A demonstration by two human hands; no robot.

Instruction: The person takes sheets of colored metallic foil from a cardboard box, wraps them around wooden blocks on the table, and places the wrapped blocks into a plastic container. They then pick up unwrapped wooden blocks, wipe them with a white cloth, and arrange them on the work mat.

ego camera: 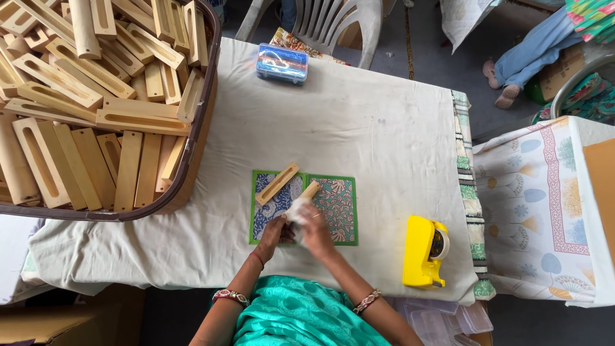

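Note:
My left hand (274, 232) and my right hand (315, 227) meet over two green-edged patterned cards (336, 206) on the table. Together they hold a slotted wooden piece (310, 189) whose near end is wrapped in a white cloth or tissue (296, 210). A second slotted wooden piece (277, 184) lies diagonally on the left card, apart from my hands.
A large brown basket (192, 163) full of several slotted wooden pieces fills the left. A yellow tape dispenser (423, 251) stands right of my hands. A blue plastic box (282, 63) sits at the far table edge near a plastic chair (333, 22). Another person's feet (503, 83) show top right.

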